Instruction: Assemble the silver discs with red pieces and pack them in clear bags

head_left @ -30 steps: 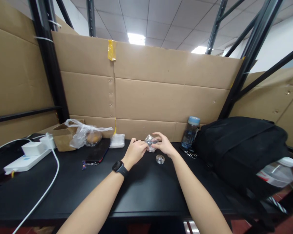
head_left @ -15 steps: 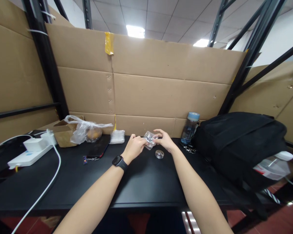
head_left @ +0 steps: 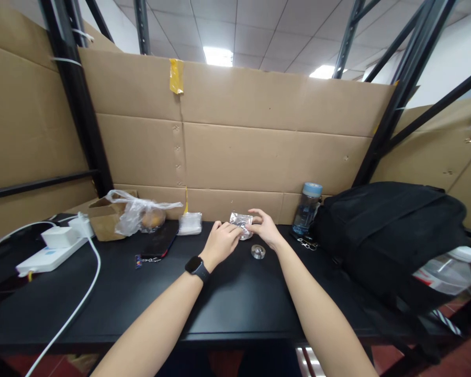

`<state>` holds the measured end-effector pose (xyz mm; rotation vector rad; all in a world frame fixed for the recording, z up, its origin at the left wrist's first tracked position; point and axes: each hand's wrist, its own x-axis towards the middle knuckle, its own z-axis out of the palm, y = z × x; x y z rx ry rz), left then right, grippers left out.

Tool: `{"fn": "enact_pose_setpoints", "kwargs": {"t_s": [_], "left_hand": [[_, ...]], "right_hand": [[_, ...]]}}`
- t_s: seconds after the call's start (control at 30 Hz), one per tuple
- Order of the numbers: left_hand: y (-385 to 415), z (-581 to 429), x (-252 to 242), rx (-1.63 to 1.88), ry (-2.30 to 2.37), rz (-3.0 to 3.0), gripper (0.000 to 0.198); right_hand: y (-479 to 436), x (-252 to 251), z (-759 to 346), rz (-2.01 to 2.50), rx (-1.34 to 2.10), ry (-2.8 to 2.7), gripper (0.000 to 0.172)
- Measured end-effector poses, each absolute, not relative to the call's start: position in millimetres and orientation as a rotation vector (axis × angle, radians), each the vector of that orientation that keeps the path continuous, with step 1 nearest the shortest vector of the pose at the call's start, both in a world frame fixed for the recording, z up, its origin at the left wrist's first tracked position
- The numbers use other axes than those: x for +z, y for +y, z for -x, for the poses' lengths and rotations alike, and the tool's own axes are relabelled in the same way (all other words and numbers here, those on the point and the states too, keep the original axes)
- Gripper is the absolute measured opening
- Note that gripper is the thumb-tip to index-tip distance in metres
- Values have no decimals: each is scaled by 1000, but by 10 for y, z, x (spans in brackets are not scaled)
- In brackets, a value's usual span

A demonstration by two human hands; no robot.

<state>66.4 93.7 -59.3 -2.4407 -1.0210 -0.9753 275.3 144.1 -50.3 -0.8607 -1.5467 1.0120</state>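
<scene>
A small, shiny clear plastic packet (head_left: 241, 220) is held between my two hands above the black table. My left hand (head_left: 221, 242), with a dark watch on its wrist, has its fingers closed on the packet's lower left edge. On the other side, the thumb and lower fingers of my right hand (head_left: 266, 230) pinch the right edge, while its index finger stays raised and curved. What the packet contains cannot be made out. Just below my right hand, a roll of clear tape (head_left: 258, 252) lies flat on the table (head_left: 235, 298).
Left of my hands are a stack of clear bags (head_left: 190, 223), a dark phone (head_left: 160, 240), a tied plastic bag (head_left: 131, 214) and a white power strip (head_left: 51, 256). On the right stand a water bottle (head_left: 306, 209) and a black backpack (head_left: 388, 230). Cardboard (head_left: 275, 157) walls the back.
The packet has been turned, so its upper edge now lies more level. My left hand has shifted slightly toward the right and down, covering more of the packet's lower side.
</scene>
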Motion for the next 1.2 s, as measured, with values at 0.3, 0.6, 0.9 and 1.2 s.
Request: {"fn": "enact_pose_setpoints", "kwargs": {"t_s": [0.3, 0.6, 0.9, 1.2], "left_hand": [[1101, -311, -474, -980, -1297, 2282, 25], [1245, 271, -494, -435, -2098, 2096, 32], [1403, 371, -718, -216, -2233, 2200, 36], [1397, 385, -654, -287, -2207, 2146, 47]], "right_hand": [[1457, -523, -2719, 936, 950, -1653, 57], [1587, -662, -2837, 991, 909, -1717, 47], [1683, -877, -2890, 1263, 253, -2152, 28], [1670, -851, -2781, 1534, 245, -2351, 47]]}}
